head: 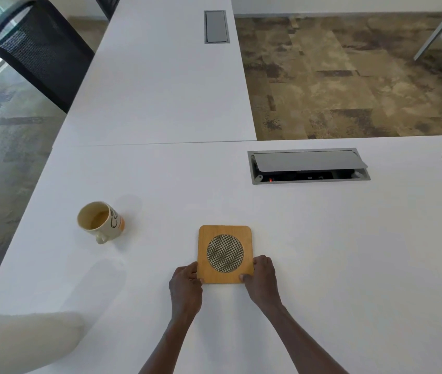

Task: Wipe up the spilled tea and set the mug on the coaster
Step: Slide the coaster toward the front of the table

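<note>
Both of my hands are on the wooden coaster [225,254], which lies flat on the white desk [322,238] straight ahead of me. My left hand [186,286] pinches its near left corner, thumb on top and fingers curled at the edge; my right hand [261,279] grips the near right corner the same way. The square sits roughly true to the desk edge, its round mesh inset facing up and bare.

What matters for the next move is where the mug [101,221] stands from this grip: it is off to my left and a little farther away than the coaster, well apart from it, with open desk between. It stands upright, with a little tea in the bottom as far as I can tell, and its handle points toward me and slightly right. My left hand is plainly the nearer one, and that handle is turned where it could take it without crossing over.

For the wiping, the paper towel roll [20,344] lies at the near left corner of the desk, again on my left side. I cannot make out a clear puddle; there is only a faint greyish sheen between the roll and the mug, which may be the spill or just shadow.

I judge the coaster placed, the wiping and the mug move not yet done.
</note>
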`<state>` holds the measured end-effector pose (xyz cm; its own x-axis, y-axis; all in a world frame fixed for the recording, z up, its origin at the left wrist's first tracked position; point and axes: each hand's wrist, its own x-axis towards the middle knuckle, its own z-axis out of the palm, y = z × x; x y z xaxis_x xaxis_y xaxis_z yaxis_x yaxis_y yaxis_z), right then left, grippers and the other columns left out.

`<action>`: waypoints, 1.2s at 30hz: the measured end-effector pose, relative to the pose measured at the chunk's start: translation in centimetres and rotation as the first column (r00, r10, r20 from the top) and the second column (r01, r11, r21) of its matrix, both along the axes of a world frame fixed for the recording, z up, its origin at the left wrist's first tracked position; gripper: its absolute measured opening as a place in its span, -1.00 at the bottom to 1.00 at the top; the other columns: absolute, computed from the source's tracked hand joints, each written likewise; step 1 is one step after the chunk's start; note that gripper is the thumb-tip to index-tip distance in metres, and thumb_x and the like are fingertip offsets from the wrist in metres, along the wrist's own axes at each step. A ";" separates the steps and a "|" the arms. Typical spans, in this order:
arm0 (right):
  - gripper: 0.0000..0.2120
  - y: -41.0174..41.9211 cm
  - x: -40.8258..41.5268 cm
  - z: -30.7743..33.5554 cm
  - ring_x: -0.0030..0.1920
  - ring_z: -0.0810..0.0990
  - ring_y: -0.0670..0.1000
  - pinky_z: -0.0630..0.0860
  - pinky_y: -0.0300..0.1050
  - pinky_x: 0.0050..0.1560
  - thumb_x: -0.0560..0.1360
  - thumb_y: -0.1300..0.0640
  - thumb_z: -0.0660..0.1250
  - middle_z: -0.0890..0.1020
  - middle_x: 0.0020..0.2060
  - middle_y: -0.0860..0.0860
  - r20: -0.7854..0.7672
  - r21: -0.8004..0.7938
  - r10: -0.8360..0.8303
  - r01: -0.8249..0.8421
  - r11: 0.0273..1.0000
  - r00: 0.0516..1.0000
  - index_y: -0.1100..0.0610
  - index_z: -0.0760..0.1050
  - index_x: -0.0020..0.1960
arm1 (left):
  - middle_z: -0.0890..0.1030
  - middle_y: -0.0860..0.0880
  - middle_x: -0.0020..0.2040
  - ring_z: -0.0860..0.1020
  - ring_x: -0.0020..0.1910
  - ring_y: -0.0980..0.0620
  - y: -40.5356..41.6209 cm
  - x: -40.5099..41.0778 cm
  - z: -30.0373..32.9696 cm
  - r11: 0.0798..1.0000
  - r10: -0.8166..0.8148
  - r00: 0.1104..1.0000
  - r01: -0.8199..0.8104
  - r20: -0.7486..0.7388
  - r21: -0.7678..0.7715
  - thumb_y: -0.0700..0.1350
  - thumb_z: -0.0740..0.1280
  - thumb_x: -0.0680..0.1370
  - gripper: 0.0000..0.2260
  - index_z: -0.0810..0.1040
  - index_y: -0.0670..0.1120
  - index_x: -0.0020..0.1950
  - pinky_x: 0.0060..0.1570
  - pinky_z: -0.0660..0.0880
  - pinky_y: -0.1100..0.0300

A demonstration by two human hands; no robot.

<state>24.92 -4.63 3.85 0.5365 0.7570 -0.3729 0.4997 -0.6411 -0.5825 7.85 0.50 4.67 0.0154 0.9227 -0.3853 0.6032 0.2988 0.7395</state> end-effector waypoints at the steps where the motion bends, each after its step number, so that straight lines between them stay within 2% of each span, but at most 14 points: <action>1: -0.61 0.0 0.0 0.0 0.09 0.47 0.09 0.44 -0.11 0.08 0.39 0.22 0.50 0.47 0.06 0.08 0.001 0.002 0.002 -0.002 1.000 1.000 0.23 0.40 0.12 | 0.59 -0.03 -0.02 0.55 -0.11 0.23 0.1 0.0 0.1 1.000 -0.007 1.000 0.007 -0.008 0.001 -0.45 0.28 0.44 -0.57 0.72 0.00 0.05 -0.20 0.35 0.59; 5: -0.60 0.0 0.0 0.0 0.08 0.47 0.09 0.44 -0.11 0.07 0.38 0.24 0.51 0.47 0.05 0.09 -0.002 0.007 0.011 -0.011 1.000 1.000 0.24 0.41 0.12 | 0.61 -0.06 -0.02 0.57 -0.11 0.19 0.1 -0.3 0.1 0.999 -0.037 0.999 0.036 -0.028 -0.020 -0.43 0.28 0.44 -0.64 0.71 -0.03 -0.03 -0.23 0.35 0.56; 10: -0.60 0.1 0.0 0.1 0.08 0.47 0.09 0.44 -0.14 0.06 0.38 0.24 0.50 0.47 0.05 0.09 -0.003 0.008 0.008 -0.008 1.000 1.000 0.23 0.41 0.13 | 0.62 -0.07 0.00 0.60 -0.10 0.14 0.0 -0.5 0.0 0.998 -0.058 0.998 0.057 -0.025 -0.029 -0.41 0.30 0.45 -0.66 0.72 -0.07 0.02 -0.22 0.36 0.60; 20: -0.63 0.0 -0.4 0.6 0.09 0.48 0.09 0.41 -0.18 0.02 0.44 0.21 0.47 0.46 0.07 0.11 0.073 -0.030 0.055 -0.053 0.998 0.996 0.24 0.42 0.16 | 0.61 0.02 -0.14 0.56 -0.07 0.07 0.1 -0.6 -0.1 0.997 -0.071 0.997 0.071 -0.019 -0.040 -0.40 0.31 0.43 -0.70 0.69 -0.02 -0.17 -0.23 0.31 0.43; 24: -0.70 -0.2 -0.9 1.0 0.10 0.48 0.10 0.43 -0.18 0.04 0.48 0.21 0.43 0.46 0.06 0.11 0.118 -0.046 0.082 -0.077 0.996 0.990 0.24 0.44 0.15 | 0.60 -0.03 -0.03 0.54 -0.08 0.13 0.0 -0.5 -0.6 0.997 -0.076 0.995 0.074 -0.059 -0.033 -0.41 0.30 0.45 -0.65 0.72 0.00 -0.04 -0.21 0.31 0.49; 26: -0.76 -0.4 -1.2 1.0 0.10 0.48 0.10 0.47 -0.15 0.06 0.50 0.23 0.39 0.44 0.04 0.11 0.127 -0.040 0.094 -0.090 0.995 0.987 0.24 0.46 0.13 | 0.60 -0.05 -0.02 0.53 -0.08 0.13 -0.1 -0.5 -0.7 0.997 -0.078 0.994 0.076 -0.074 -0.029 -0.42 0.28 0.46 -0.64 0.71 0.00 -0.06 -0.21 0.32 0.48; 30: -0.86 -0.5 -1.5 1.2 0.07 0.47 0.09 0.48 -0.15 0.02 0.50 0.28 0.37 0.39 -0.02 0.06 0.130 -0.026 0.098 -0.095 0.995 0.987 0.23 0.47 0.04 | 0.60 -0.06 -0.02 0.55 -0.04 0.09 0.1 -0.6 -1.0 0.996 -0.080 0.995 0.077 -0.067 -0.043 -0.41 0.29 0.46 -0.66 0.71 -0.01 -0.10 -0.15 0.39 0.34; 34: -0.85 -0.2 -1.5 1.6 0.09 0.48 0.09 0.49 -0.15 0.03 0.51 0.25 0.38 0.42 0.00 0.08 0.123 -0.060 0.098 -0.091 0.994 0.988 0.23 0.48 0.04 | 0.58 -0.06 0.00 0.55 -0.12 0.13 0.5 -1.0 -0.8 0.991 -0.128 0.990 0.126 -0.052 -0.050 -0.41 0.33 0.47 -0.69 0.72 -0.05 -0.02 -0.22 0.39 0.53; 36: -0.82 0.2 -1.6 2.0 0.09 0.50 0.11 0.48 -0.13 0.02 0.51 0.19 0.39 0.46 0.01 0.12 0.139 -0.096 0.093 -0.080 0.992 0.986 0.24 0.49 0.06 | 0.61 -0.10 0.06 0.56 -0.15 0.20 0.8 -1.7 -0.2 0.994 -0.101 0.995 0.100 -0.019 -0.039 -0.38 0.40 0.47 -0.71 0.69 -0.11 0.13 -0.22 0.38 0.60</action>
